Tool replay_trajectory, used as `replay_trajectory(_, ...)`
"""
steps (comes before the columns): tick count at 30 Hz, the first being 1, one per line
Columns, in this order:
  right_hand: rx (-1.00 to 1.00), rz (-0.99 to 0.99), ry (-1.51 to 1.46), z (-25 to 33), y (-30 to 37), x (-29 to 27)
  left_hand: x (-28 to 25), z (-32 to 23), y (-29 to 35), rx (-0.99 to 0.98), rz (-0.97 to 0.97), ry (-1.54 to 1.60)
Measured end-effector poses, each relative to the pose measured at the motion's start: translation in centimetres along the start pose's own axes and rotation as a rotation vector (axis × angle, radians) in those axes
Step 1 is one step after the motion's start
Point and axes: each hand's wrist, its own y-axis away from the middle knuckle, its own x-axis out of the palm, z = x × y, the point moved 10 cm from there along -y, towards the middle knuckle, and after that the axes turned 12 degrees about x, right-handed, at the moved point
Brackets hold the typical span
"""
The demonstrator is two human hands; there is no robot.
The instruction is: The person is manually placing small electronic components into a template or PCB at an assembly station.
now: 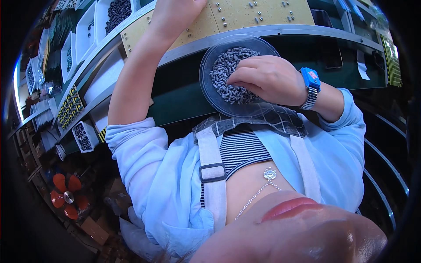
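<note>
My right hand (pixel 267 79) is over a clear round plastic tub (pixel 209 100). Its fingers are bent and pressed together, with the tips at a heap of small grey cylindrical parts (pixel 230 65). Whether a part sits between those fingertips is hidden. A blue wrist strap (pixel 310 78) with a metal band circles my right wrist. At the top, my left hand (pixel 182 11) reaches over a yellow perforated board (pixel 237 13), and its fingers are cut off by the picture's edge. Small shiny metal parts (pixel 223 22) stand on that board in spaced groups.
A metal rail (pixel 298 30) runs between the board and the tub. White bins (pixel 86 33) of small parts line the left, one with dark pieces (pixel 118 15). A black-and-yellow block of parts (pixel 70 107) lies below them. An orange-bladed fan (pixel 68 197) stands lower left.
</note>
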Motion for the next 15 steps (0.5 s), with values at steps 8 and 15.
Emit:
replay_trajectory(8,-0.038,-0.132,-0.007,0.4,-0.1,-1.0,-0.2,-0.6,-0.3,0.101,-0.034,-0.112)
replay_trajectory(15,0.02,-0.14,-0.068,0.2,0.1,-0.9,0.4,0.2,-0.3,0.25,0.033,-0.159)
